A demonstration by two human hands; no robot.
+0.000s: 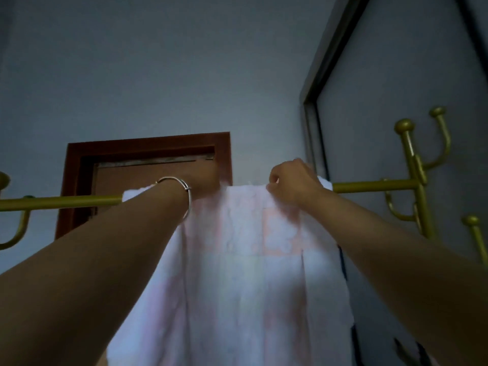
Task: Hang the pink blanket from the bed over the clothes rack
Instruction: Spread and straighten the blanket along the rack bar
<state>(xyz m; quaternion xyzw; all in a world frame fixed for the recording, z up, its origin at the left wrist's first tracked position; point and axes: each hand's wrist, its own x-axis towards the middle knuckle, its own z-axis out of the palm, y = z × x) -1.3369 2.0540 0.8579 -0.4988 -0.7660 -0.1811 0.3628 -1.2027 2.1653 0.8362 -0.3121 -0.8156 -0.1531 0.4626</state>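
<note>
The pale pink blanket (237, 273) hangs down from the gold horizontal bar (369, 186) of the clothes rack, draped over its middle. My right hand (290, 183) is at the top of the bar, fingers pinched on the blanket's upper edge. My left hand (203, 180), with a silver bangle on the wrist, reaches over the bar behind the blanket's top; its fingers are hidden, so its grip is unclear.
The rack's gold upright post with ball-tipped hooks (417, 165) stands at the right, and another hook (13, 233) curves at the left end. A brown door frame (148, 146) lies behind in the blue-grey wall. A dark-framed panel (314, 101) rises at the right.
</note>
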